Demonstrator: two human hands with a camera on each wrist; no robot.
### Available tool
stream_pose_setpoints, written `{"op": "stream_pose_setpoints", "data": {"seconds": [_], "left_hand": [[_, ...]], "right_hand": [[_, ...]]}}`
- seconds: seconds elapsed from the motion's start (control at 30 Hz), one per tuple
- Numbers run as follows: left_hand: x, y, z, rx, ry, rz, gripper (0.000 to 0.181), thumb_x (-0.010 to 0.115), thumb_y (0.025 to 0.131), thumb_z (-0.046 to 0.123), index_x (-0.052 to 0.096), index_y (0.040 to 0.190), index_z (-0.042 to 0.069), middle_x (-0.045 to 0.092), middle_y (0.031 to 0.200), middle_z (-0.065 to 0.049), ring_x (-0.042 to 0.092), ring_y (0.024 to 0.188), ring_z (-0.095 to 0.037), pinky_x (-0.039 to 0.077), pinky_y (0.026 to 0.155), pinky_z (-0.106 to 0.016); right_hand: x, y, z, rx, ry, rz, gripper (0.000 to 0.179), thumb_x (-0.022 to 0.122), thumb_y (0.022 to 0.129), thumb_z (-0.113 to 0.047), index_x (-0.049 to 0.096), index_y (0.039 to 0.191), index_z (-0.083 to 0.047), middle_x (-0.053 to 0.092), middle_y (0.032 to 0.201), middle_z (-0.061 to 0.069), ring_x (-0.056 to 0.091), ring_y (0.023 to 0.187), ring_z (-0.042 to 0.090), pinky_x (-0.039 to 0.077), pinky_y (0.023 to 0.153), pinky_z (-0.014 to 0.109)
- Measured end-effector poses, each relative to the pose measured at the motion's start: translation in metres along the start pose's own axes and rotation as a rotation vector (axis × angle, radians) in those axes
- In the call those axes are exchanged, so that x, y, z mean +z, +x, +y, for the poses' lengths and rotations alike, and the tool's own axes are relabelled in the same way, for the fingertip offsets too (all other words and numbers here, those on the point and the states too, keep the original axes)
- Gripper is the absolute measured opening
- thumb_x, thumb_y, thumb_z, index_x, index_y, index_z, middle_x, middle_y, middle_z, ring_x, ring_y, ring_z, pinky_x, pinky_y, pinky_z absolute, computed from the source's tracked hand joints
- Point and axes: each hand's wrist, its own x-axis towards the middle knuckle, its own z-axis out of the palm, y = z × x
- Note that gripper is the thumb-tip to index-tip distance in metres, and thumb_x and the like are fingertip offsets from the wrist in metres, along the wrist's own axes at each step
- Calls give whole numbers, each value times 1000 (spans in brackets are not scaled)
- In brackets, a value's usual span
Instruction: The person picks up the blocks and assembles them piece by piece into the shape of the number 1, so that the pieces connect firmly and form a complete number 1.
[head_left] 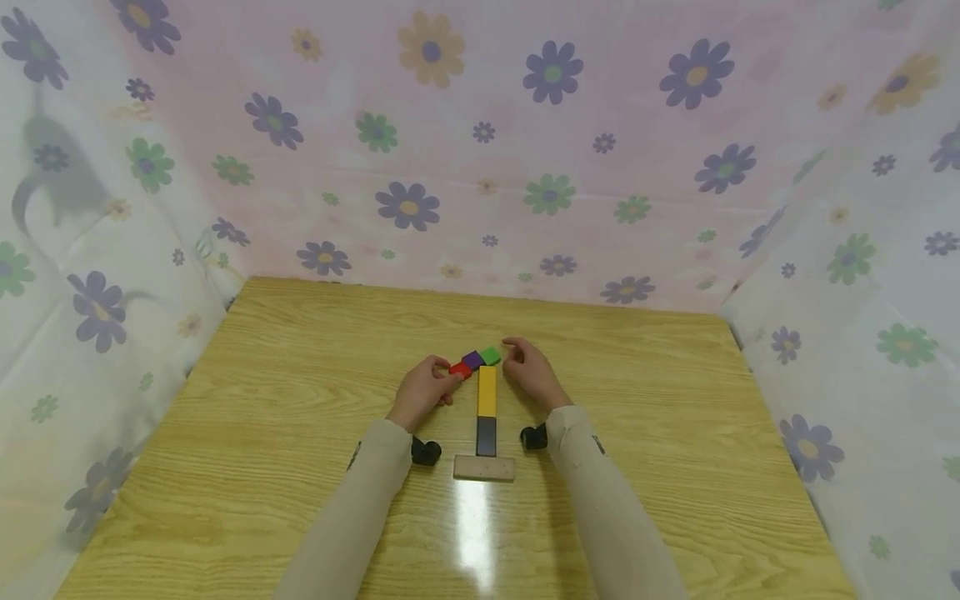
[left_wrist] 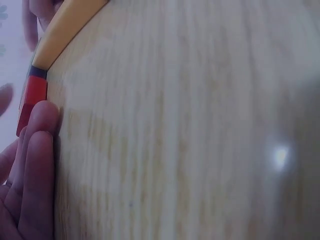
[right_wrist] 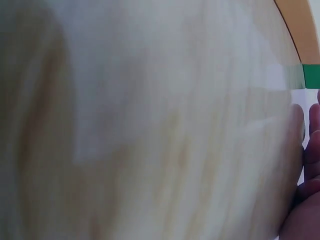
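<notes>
In the head view a red block (head_left: pixel 461 370), a purple block (head_left: pixel 472 360) and a green block (head_left: pixel 490 356) form a slanted row. My left hand (head_left: pixel 426 390) pinches the red block at the row's left end between thumb and index finger. Below the row, a long yellow block (head_left: pixel 487 392) and a dark grey block (head_left: pixel 486 437) line up toward me, down to a wooden crosspiece (head_left: pixel 483 468). My right hand (head_left: pixel 531 371) is just right of the green block, thumb and index finger apart and nothing between them. The right wrist view shows fingertips (right_wrist: pixel 297 114) close below the green block.
The blocks lie on a wood-grain table (head_left: pixel 315 500). Flower-patterned cloth (head_left: pixel 480 167) rises behind it and along both sides. Black wrist devices (head_left: pixel 427 452) protrude inward from both sleeves, either side of the grey block.
</notes>
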Motion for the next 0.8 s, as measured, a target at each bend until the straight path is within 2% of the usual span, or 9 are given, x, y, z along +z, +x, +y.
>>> {"op": "stream_pose_setpoints", "data": {"seconds": [0.27,0.43,0.6,0.73,0.8], "left_hand": [[1,2,-7,-38,-175,9,44,55,85,42,51,111,7,59,88,-9,63,63,-21,50,58,-30],[3,1,-6,-53,-244,24,45,53,87,42,50,112,4,60,83,-12,64,64,-21,51,57,-30],[-2,-5,-12,-79,-278,7,44,52,88,40,51,113,3,62,84,-13,65,66,-22,51,57,-31],[-8,-9,-15,-102,-264,1,42,51,88,41,54,108,4,62,83,-13,65,65,-23,51,55,-30],[-10,-11,-16,-105,-257,-31,43,51,88,42,55,106,3,61,85,-13,64,66,-23,51,55,-30]], "right_hand": [[-2,-5,2,89,1,5,38,47,86,-13,48,124,-10,52,101,5,46,85,19,39,72,32],[-13,-16,5,108,10,3,40,46,89,-15,46,128,-8,54,107,6,48,91,20,39,78,35],[-20,-32,11,126,9,-25,40,44,90,-12,44,130,-9,56,109,6,50,97,20,40,79,35],[-29,-45,10,86,-101,-75,39,46,92,-16,45,131,-9,55,116,7,50,105,24,41,84,40],[-35,-54,9,33,-215,-108,39,47,92,-18,46,129,-7,53,121,10,48,110,27,39,88,43]]}}
